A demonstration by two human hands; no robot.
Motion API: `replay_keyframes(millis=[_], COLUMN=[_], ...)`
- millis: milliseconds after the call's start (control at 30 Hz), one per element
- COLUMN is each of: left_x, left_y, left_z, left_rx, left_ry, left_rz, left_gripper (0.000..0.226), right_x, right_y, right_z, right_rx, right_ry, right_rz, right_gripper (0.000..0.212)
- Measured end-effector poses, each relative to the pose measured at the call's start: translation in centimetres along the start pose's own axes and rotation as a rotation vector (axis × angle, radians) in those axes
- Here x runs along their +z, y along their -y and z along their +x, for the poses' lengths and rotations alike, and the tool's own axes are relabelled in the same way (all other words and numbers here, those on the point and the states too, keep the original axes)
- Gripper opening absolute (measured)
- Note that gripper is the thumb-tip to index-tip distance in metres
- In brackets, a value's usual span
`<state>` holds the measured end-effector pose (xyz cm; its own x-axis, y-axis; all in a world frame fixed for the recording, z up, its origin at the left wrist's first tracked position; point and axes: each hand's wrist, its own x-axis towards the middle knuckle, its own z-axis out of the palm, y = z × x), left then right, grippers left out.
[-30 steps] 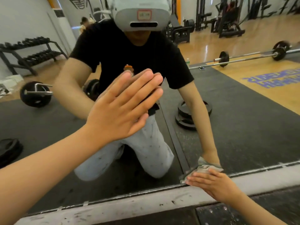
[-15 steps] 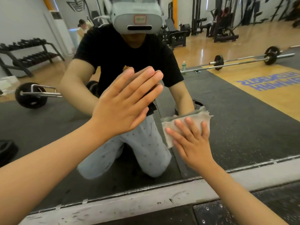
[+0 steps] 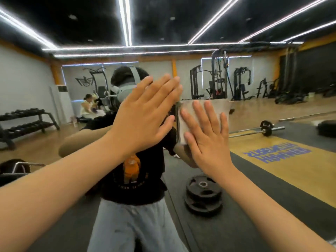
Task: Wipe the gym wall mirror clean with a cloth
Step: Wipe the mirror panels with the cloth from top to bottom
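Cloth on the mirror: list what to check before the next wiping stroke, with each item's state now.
1. Cloth pinned to the mirror by the right hand, fingers straight: ok.
2. Cloth flat, not bunched: ok.
3. Left hand off the cloth: ok, it sits just left of it.
4. Path leftward free: not ok, the left hand blocks it.
5. Path rightward free: ok, bare glass there.
6. Smears left on the glass: cannot tell, the picture is too blurred.
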<state>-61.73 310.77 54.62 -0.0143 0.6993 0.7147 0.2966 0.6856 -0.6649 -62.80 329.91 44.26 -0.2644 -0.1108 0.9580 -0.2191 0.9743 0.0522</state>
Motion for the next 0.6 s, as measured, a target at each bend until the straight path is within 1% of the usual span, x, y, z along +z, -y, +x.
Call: replay_keyframes(millis=[133, 233, 367, 433, 500, 600], left_x=[-1.1, -2.5, -5.0, -5.6, -6.0, -6.5], left_y=[5.0, 9.2, 14.8, 17.3, 19.5, 22.3], left_z=[5.7, 10.5, 16.5, 18.8, 20.6, 23.2], left_rx=[-0.052, -0.146, -0.250, -0.275, -0.291, -0.315], left_ry=[-0.062, -0.083, -0.098, -0.077, -0.056, -0.069], left_rz=[0.090, 0.147, 0.148, 0.147, 0.143, 0.149], left_gripper=[0.063, 0.068, 0.071, 0.073, 0.080, 0.085], right_x=[-1.5, -2.6, -4.1, -5.0, -6.1, -7.8], right_y=[-0.5, -1.1, -1.3, -1.4, -1.2, -1.2], right_z=[6.0, 10.4, 17.2, 21.2, 25.2, 31.3], right_rx=[-0.038, -0.056, -0.052, -0.055, -0.056, -0.055], right_ry=[-0.043, -0.039, -0.053, -0.059, -0.069, -0.077], right_rz=[-0.015, -0.003, -0.001, 0.007, 0.010, 0.022], right_gripper=[0.050, 0.053, 0.053, 0.053, 0.053, 0.059])
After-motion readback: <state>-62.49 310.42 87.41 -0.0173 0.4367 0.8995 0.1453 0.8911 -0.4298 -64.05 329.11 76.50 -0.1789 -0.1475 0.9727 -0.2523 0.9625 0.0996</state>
